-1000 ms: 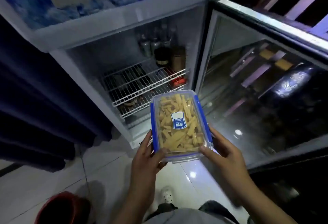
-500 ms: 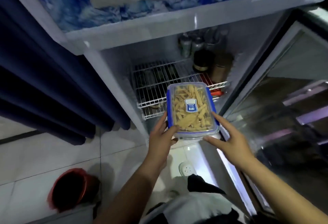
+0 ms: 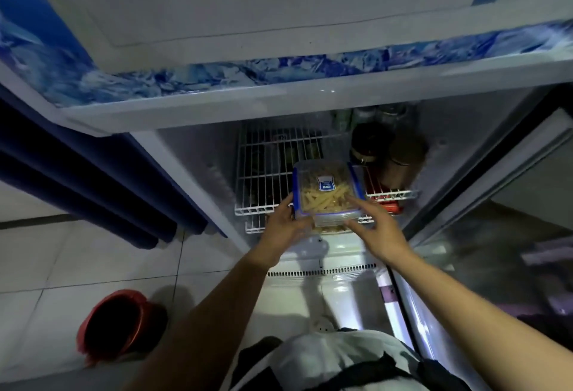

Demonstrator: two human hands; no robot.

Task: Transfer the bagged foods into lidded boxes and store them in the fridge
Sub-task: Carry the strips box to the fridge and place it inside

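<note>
Carried forward since a second ago, the lidded box (image 3: 328,193) of pasta is now reaching the fridge's wire shelf (image 3: 266,173), beside dark jars (image 3: 387,155). The left hand (image 3: 283,226) is gripping its near corner while the right hand (image 3: 376,226) is steadying it with loosely spread fingers. Boxing looks finished for this one; release and closing the glass door (image 3: 496,235) are remaining.

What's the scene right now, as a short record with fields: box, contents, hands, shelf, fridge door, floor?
box: lidded box, blue clips, partly on the wire shelf
contents: pale yellow strips
hands: left hand grips its left near corner; right hand touches its right near corner, fingers straight
shelf: dark jars at right
fridge door: glass door open, right
floor: red bucket, left
</note>
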